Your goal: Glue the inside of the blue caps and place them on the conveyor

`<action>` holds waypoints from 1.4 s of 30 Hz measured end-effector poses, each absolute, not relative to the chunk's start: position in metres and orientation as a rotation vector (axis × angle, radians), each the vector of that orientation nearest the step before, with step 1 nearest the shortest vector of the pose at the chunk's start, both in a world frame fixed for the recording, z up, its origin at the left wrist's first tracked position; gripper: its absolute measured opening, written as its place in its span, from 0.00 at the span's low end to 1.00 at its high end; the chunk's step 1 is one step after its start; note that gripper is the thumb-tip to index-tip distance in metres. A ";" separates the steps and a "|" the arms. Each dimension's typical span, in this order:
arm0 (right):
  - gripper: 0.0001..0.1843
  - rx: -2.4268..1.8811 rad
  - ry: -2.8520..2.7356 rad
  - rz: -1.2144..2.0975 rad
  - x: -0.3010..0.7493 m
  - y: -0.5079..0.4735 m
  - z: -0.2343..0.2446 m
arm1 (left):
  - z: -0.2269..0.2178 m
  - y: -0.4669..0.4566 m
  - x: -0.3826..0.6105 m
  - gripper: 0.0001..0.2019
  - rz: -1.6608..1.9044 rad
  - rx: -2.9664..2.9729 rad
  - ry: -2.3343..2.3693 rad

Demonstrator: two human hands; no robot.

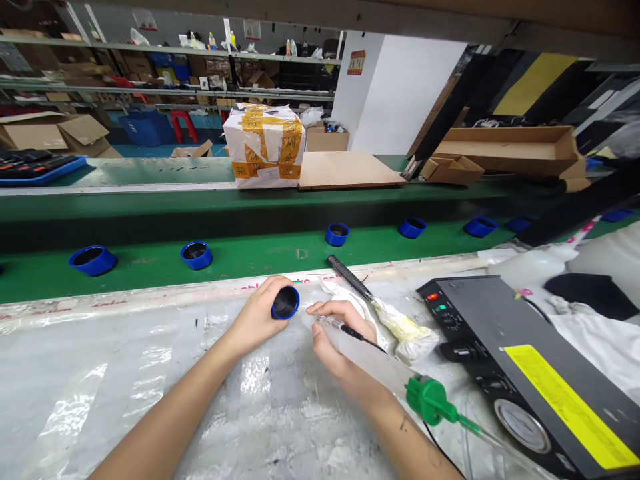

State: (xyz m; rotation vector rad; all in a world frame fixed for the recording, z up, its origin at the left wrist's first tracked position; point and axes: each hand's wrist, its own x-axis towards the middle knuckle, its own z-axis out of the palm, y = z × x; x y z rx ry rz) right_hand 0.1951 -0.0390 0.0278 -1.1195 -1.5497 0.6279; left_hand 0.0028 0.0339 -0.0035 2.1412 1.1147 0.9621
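Note:
My left hand (pixel 256 319) is closed around a blue cap (pixel 285 303) with a black inside, its opening turned toward me. My right hand (pixel 336 333) pinches a clear syringe-like dispenser (pixel 373 363) near its thin black tip, which lies just right of the cap. The dispenser's clear barrel runs back along my right forearm to a green fitting (pixel 429 400) and a thin tube. Both hands hover over a table covered in clear plastic film (pixel 125 373).
Several blue caps (pixel 197 255) ride on the green conveyor belt (pixel 240 257) beyond the table. A black brush-like tool (pixel 350 277) and a stained white rag (pixel 405 330) lie right of my hands. A grey control box (pixel 525 367) stands at right. A taped parcel (pixel 263 145) sits behind.

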 end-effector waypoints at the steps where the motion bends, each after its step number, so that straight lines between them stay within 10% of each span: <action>1: 0.10 -1.118 -1.554 0.634 0.195 -0.039 0.028 | -0.003 0.034 0.003 0.27 0.958 2.142 1.115; 42: 0.10 -1.042 -1.579 0.693 0.177 -0.048 0.037 | -0.003 0.033 0.002 0.22 0.951 2.109 1.068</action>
